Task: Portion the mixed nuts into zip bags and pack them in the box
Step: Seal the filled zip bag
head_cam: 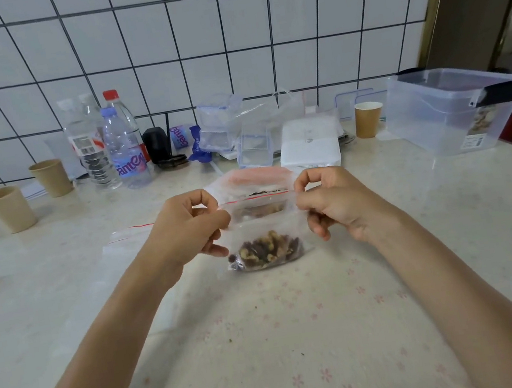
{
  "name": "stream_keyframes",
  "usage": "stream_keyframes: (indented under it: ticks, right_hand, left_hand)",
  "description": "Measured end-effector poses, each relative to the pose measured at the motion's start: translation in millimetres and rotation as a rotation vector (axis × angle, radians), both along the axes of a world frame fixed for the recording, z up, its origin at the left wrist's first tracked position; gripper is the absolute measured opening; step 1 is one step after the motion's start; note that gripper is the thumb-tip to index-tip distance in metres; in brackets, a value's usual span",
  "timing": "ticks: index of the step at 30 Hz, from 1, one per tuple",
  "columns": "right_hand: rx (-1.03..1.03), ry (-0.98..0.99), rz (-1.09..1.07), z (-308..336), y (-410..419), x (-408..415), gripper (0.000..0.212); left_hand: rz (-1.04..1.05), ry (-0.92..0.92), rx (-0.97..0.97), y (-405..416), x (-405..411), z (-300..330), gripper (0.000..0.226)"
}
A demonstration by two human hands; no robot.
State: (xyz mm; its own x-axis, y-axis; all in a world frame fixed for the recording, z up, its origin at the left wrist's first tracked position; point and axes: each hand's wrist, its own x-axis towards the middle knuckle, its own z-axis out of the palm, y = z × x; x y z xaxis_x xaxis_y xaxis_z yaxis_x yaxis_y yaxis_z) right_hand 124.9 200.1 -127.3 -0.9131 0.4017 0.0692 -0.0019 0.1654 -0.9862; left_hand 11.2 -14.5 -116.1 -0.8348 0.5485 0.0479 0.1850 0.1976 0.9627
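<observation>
Left hand (191, 228) and right hand (325, 201) each pinching a top corner of zip bag (261, 226), held upright just above the table (302, 336). Mixed nuts (266, 250) pooled at the bottom; thin clear film, red seal line, probably mid-sealing. Spare flat bag (128, 234) lying left. Clear rigid plastic box (448, 108) far right, packing apparently not started.

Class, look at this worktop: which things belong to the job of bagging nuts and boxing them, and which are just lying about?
Belongs to the job:
zip bag, pinched at its top corners by the left hand and right hand
mixed nuts inside it
spare zip bag lying flat
clear plastic box

Lying about:
water bottles
paper cups
white carton
</observation>
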Motion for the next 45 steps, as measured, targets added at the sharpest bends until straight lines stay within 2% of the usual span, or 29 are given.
stream_keyframes:
  ticks: [4, 6, 11, 15, 20, 23, 25, 28, 31, 33, 34, 35, 38, 41, 45]
  right_hand:
    - [0.024, -0.099, 0.019, 2, -2, 0, 0.018]
    - [0.007, -0.177, 0.086, 4, 2, 3, 0.016]
    - [-0.124, -0.177, 0.221, 9, 14, 12, 0.033]
    - [-0.293, -0.097, 0.317, 9, 16, 10, 0.025]
    - [-0.277, -0.016, 0.285, 6, 9, 7, 0.013]
    - [-0.206, -0.005, 0.202, 5, 6, 6, 0.009]
    - [-0.118, 0.008, 0.077, 5, 4, 5, 0.015]
    - [0.05, 0.109, -0.105, 2, -5, 1, 0.024]
    - [0.265, 0.236, -0.183, -3, -16, -3, 0.022]
    - [0.307, 0.253, -0.155, -4, -16, -2, 0.019]
    - [0.3, 0.216, -0.12, -3, -15, -1, 0.017]
    - [0.284, 0.155, -0.082, -2, -14, -1, 0.016]
    - [0.161, 0.0, -0.006, 0, -11, 1, 0.025]
    - [0.015, -0.018, 0.071, 5, -6, 5, 0.03]
    - [-0.276, 0.037, 0.219, 11, 2, 8, 0.026]
  left_hand:
    - [0.081, 0.225, -0.154, 1, 3, 0, 0.022]
    - [0.045, 0.215, -0.22, -1, 1, 0, 0.014]
    - [-0.164, -0.131, -0.075, -11, -4, 7, 0.03]
    - [-0.317, -0.376, 0.09, -14, -7, 11, 0.028]
    - [-0.379, -0.397, 0.12, -14, -8, 7, 0.031]
    - [-0.323, -0.315, 0.102, -13, -6, 5, 0.02]
    - [-0.227, -0.226, 0.102, -12, -4, 5, 0.012]
    - [0.023, 0.094, 0.047, -6, -3, 2, 0.033]
    - [0.183, 0.44, 0.007, 0, 6, 1, 0.025]
    - [0.255, 0.538, -0.001, 2, 8, 1, 0.02]
    - [0.268, 0.479, -0.016, 2, 6, 2, 0.015]
    - [0.249, 0.343, -0.041, 2, 5, 3, 0.008]
    - [0.092, -0.079, -0.05, 1, 5, 4, 0.02]
    - [-0.07, -0.26, 0.135, -2, 5, 7, 0.025]
    - [-0.275, -0.355, 0.282, -7, 0, 9, 0.021]
